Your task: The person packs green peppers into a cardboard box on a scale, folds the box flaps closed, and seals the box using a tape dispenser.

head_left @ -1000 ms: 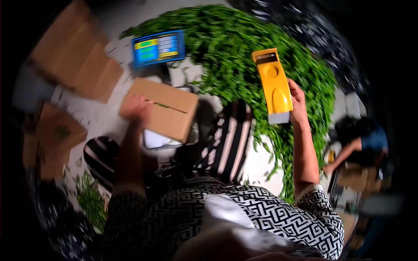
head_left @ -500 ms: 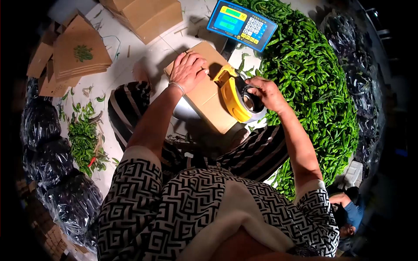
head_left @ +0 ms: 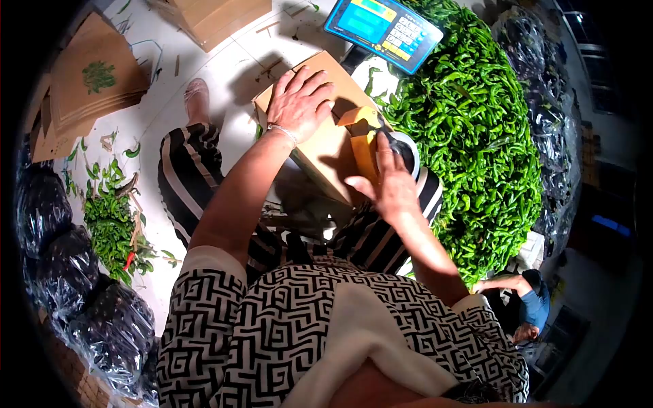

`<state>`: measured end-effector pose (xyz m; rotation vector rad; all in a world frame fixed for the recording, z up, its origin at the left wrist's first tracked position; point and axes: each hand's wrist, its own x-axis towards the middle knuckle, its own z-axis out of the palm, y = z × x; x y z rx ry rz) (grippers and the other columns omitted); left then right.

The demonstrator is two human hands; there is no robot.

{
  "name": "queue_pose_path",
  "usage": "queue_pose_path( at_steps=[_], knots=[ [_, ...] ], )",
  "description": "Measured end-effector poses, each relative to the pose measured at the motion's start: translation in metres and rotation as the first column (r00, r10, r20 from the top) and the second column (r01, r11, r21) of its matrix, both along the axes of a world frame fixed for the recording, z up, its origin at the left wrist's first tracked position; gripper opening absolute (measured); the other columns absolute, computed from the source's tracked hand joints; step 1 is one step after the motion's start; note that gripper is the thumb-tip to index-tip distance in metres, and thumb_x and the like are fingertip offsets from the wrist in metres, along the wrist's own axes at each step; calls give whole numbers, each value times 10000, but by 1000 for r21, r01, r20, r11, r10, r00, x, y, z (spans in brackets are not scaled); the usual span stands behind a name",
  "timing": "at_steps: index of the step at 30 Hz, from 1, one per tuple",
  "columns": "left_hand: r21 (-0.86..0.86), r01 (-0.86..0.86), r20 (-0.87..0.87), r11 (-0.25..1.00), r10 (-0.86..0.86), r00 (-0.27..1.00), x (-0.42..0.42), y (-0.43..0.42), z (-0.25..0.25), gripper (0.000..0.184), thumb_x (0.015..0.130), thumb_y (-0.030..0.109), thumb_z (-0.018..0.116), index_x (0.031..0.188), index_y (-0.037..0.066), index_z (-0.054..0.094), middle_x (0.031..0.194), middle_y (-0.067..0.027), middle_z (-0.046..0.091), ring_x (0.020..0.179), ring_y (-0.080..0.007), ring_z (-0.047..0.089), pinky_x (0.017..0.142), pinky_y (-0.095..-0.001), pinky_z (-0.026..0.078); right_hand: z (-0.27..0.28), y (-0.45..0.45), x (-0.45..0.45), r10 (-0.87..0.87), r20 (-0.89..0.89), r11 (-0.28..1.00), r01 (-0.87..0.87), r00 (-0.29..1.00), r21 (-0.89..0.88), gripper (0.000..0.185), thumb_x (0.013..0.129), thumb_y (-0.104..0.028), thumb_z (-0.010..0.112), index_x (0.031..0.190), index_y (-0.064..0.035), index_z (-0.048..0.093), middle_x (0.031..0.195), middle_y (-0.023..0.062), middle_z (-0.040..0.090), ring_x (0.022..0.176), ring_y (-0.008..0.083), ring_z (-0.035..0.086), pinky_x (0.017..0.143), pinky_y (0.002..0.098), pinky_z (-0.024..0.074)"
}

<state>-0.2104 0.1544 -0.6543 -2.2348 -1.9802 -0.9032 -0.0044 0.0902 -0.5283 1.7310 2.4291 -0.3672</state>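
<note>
A closed cardboard box (head_left: pixel 318 153) lies tilted between my knees. My left hand (head_left: pixel 300 103) presses flat on its far left part, fingers stretched out and holding nothing. A yellow tape dispenser (head_left: pixel 364 146) with a roll of tape stands against the box's right side and top. My right hand (head_left: pixel 393 178) grips the dispenser from the near side, with the fingers over its dark part and the thumb sticking out to the left. My palm hides some of the dispenser.
A big heap of green chili peppers (head_left: pixel 476 149) lies right, beside a scale display (head_left: pixel 383 30). Flattened cardboard (head_left: pixel 109 61) and a smaller chili pile (head_left: pixel 112 228) are left. Black plastic bags (head_left: pixel 112 326) line both sides. Another person (head_left: pixel 534 299) is lower right.
My right hand has swung over the tape dispenser and turned it more upright along the box's right side. My left hand stays on the box. The view has shifted slightly.
</note>
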Motion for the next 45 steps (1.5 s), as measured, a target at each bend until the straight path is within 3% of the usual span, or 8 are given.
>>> queue_pose_path(
  at_steps=[5, 7, 14, 19, 23, 30, 35, 45],
  knots=[
    [-2, 23, 54, 1000, -23, 998, 4, 0, -5, 374, 889, 328, 479, 1223, 182, 562, 1352, -20, 476, 1318, -267, 323, 1091, -464, 211, -27, 22, 20, 135, -196, 974, -94, 971, 205, 735, 798, -207, 693, 1394, -18, 307, 1107, 199, 557, 928, 332, 607, 795, 374, 511],
    [-32, 29, 28, 999, -29, 999, 3, 0, -3, 380, 887, 312, 477, 1229, 167, 556, 1350, -46, 468, 1305, -277, 336, 1093, -460, 219, 7, 34, 24, -53, -627, 998, 20, 777, -59, 568, 849, -88, 633, 1354, 13, 393, 1037, 70, 610, 929, 181, 591, 817, 290, 484],
    [-72, 8, -74, 997, -14, 997, 4, -1, 4, 386, 880, 302, 461, 1242, 192, 541, 1365, -34, 437, 1304, -252, 316, 1097, -439, 205, 69, 59, 73, -317, -948, 948, -1, 36, -317, 763, 804, -379, 670, 1382, -37, 307, 1212, 128, 533, 1011, 271, 588, 878, 415, 494],
    [-43, 7, 11, 999, -7, 1000, 7, 2, 0, 385, 856, 282, 498, 1230, 208, 550, 1325, -29, 462, 1294, -248, 325, 1092, -431, 208, 56, 50, 25, -238, -688, 970, 125, 686, -211, 829, 603, -279, 861, 1261, -15, 432, 1069, 73, 551, 975, 184, 541, 849, 318, 460],
    [35, -30, 20, 999, 30, 999, 3, 1, -6, 317, 859, 297, 515, 1142, 195, 613, 1274, -29, 500, 1254, -241, 369, 1073, -422, 235, 50, 54, -3, -151, -843, 987, 32, 516, -157, 810, 543, -291, 895, 1181, -9, 485, 1051, 63, 561, 960, 182, 543, 844, 308, 452],
    [-44, -14, -3, 999, 14, 1000, 4, 1, 2, 386, 803, 291, 568, 1175, 190, 589, 1295, -23, 490, 1268, -254, 362, 1082, -424, 221, 43, 68, -22, -11, -749, 994, -74, 663, -80, 857, 578, -107, 848, 1250, -51, 319, 1154, 84, 489, 1066, 192, 497, 921, 318, 423],
    [39, 5, -46, 999, -4, 999, 5, 2, -2, 384, 780, 258, 582, 1149, 150, 570, 1299, -71, 488, 1249, -282, 387, 1054, -464, 247, 12, 64, -24, 165, -527, 986, -159, 834, 57, 830, 592, -318, 851, 1208, -11, 387, 1024, 193, 613, 938, 349, 623, 829, 385, 504],
    [-111, 25, -71, 994, -33, 997, 3, 1, -5, 536, 801, 267, 537, 1327, 191, 470, 1354, -38, 464, 1322, -255, 319, 1119, -448, 152, 30, 67, -8, -63, -779, 997, 12, 623, -71, 867, 615, -123, 815, 1331, -22, 337, 1153, 89, 543, 1046, 181, 534, 916, 309, 432]
  ],
)
